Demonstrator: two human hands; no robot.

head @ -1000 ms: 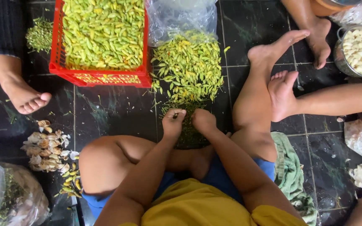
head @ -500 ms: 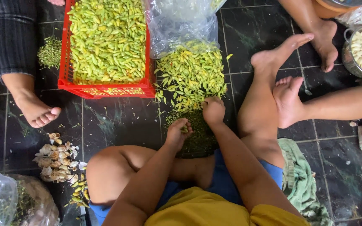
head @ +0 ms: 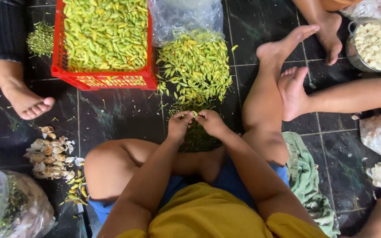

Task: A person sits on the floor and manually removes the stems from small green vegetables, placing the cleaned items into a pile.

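**Both hands pinch one green bud at the edge of the heap**

Left hand (head: pixel 179 124) and right hand (head: pixel 210 122) meet fingertip to fingertip over the dark tiled floor (head: pixel 111 114), just in front of the person's folded legs. Between them sits a small green bud (head: pixel 194 114), slim and pale yellow-green, mostly hidden by the curled fingers that pinch it from both sides. It lies at the near edge of the loose heap of buds (head: pixel 195 66), a spill of slender pointed pods, yellow-green and glossy, fanning out of a clear plastic bag (head: pixel 186 17). Under the hands lies a darker green pile of trimmings (head: pixel 197 139). To the left, a red crate (head: pixel 106 79) brims with the same buds.
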